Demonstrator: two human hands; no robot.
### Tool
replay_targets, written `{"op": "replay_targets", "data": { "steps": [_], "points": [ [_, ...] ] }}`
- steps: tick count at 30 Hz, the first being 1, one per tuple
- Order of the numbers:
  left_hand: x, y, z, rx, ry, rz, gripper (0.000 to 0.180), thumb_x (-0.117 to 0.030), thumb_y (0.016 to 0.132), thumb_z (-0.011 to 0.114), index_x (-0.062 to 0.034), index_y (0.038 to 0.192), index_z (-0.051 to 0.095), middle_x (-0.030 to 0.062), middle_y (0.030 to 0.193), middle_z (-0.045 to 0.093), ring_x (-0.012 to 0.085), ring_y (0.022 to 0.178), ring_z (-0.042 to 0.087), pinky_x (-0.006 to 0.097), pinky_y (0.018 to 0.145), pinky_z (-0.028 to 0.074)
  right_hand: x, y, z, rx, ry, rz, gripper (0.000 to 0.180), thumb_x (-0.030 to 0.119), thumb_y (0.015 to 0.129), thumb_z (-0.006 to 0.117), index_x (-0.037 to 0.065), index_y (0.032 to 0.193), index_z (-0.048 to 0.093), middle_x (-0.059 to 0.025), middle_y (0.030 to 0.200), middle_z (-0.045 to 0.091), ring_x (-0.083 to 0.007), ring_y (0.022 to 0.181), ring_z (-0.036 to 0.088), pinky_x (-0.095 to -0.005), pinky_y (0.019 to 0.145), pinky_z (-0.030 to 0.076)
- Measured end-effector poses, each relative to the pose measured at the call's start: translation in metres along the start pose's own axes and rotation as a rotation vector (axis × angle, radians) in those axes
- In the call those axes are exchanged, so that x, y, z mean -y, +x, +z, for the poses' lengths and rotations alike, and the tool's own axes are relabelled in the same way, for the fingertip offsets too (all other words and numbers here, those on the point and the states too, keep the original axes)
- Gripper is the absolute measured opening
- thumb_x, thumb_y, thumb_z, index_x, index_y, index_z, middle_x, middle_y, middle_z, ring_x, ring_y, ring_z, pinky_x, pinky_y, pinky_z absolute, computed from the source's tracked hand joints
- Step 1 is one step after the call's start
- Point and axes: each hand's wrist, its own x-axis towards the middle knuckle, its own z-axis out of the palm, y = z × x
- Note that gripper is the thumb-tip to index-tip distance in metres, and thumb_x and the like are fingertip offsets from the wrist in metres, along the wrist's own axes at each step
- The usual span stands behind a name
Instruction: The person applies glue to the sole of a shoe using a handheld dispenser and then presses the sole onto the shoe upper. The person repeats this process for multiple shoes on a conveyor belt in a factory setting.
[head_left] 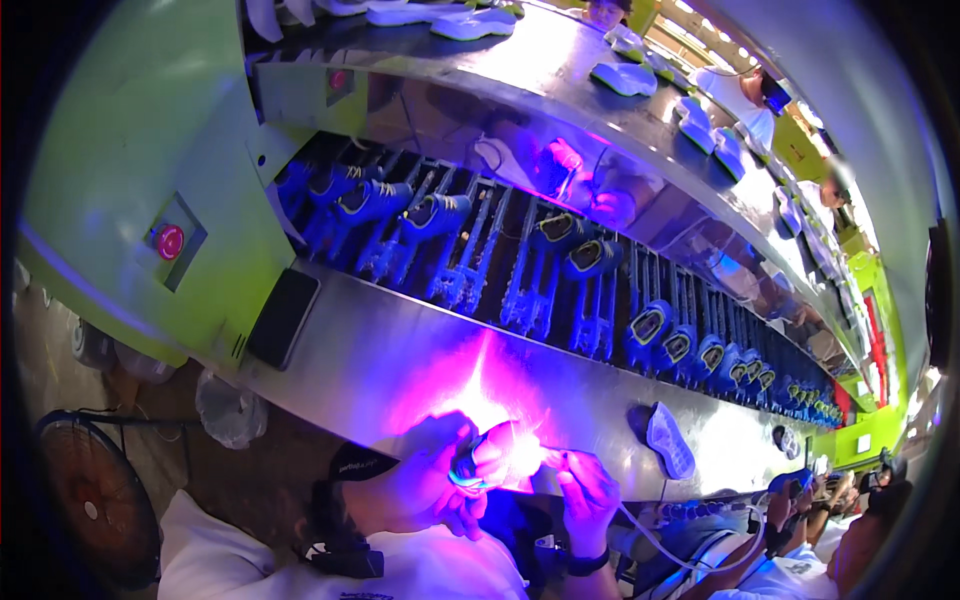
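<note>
Low in the frame's centre, the left hand [425, 485] grips a shoe [470, 465], its length pointing right toward the right hand [585, 490], which pinches a glowing light pen [550, 460] just beside it, above the steel table [380, 360].

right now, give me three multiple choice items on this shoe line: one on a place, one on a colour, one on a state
1. Where does the loose shoe sole lie?
A. on the steel ledge
B. on the fan
C. in a hand

2. What colour is the round button on the green panel?
A. yellow
B. pink-red
C. white

3. What is the left hand doing?
A. hanging empty
B. gripping a shoe
C. resting on the phone

Answers:
1 A, it lies flat on the steel ledge.
2 B, it shows pink-red.
3 B, its fingers wrap a shoe lit by violet light, which the right hand meets.
</note>
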Motion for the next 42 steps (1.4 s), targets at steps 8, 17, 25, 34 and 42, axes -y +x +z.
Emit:
{"op": "replay_targets", "data": {
  "steps": [8, 17, 25, 34, 42],
  "points": [
    [-0.041, 0.011, 0.012, 0.121, 0.156, 0.355, 0.044, -0.037, 0.112, 0.038, -0.0109, 0.147, 0.041, 0.0103, 0.122, 0.062, 0.0297, 0.107, 0.070, 0.055, 0.091, 0.060, 0.016, 0.018, 0.008, 0.105, 0.291, 0.422, 0.036, 0.006, 0.095, 0.068, -0.002, 0.131, 0.067, -0.0116, 0.114, 0.072, -0.0189, 0.097, 0.067, -0.0342, 0.084, 0.055],
    [-0.141, 0.117, 0.004, -0.184, 1.072, 0.762, 0.075, -0.026, 0.101, 0.066, -0.0102, 0.161, 0.024, 0.0120, 0.122, 0.060, 0.0250, 0.097, 0.066, 0.042, 0.089, 0.055, -0.083, -0.003, 0.004, -0.371, 0.538, 0.652, 0.037, 0.013, 0.103, 0.064, -0.001, 0.137, 0.062, -0.0054, 0.100, 0.068, -0.0096, 0.079, 0.066, -0.0242, 0.066, 0.053],
    [-0.201, 0.305, 0.055, -0.546, 1.998, 1.101, 0.065, -0.042, 0.086, 0.078, -0.0034, 0.132, 0.053, 0.0250, 0.107, 0.063, 0.0425, 0.098, 0.066, 0.049, 0.084, 0.053, -0.087, -0.011, 0.001, -0.454, 0.407, 0.561, 0.037, 0.017, 0.102, 0.065, 0.002, 0.136, 0.063, -0.0057, 0.096, 0.066, -0.0091, 0.073, 0.064, -0.0246, 0.061, 0.051],
    [-0.266, 0.355, 0.032, -0.838, 2.111, 1.433, 0.046, -0.038, 0.088, 0.074, -0.0073, 0.121, 0.070, 0.0210, 0.108, 0.068, 0.0391, 0.103, 0.064, 0.046, 0.094, 0.048, -0.089, -0.014, 0.008, -0.396, 0.262, 0.496, 0.037, 0.014, 0.100, 0.067, 0.002, 0.134, 0.064, -0.0099, 0.085, 0.068, -0.0147, 0.069, 0.065, -0.0306, 0.065, 0.052],
    [-0.250, 0.292, 0.031, -0.441, 2.155, 1.001, 0.064, -0.023, 0.071, 0.082, -0.0109, 0.132, 0.064, 0.0180, 0.109, 0.062, 0.0353, 0.105, 0.064, 0.043, 0.092, 0.052, -0.070, 0.000, -0.015, -0.412, 0.179, 0.490, 0.038, 0.010, 0.096, 0.069, 0.005, 0.134, 0.065, -0.0105, 0.093, 0.071, -0.0145, 0.072, 0.069, -0.0292, 0.064, 0.054]
  ]
}}
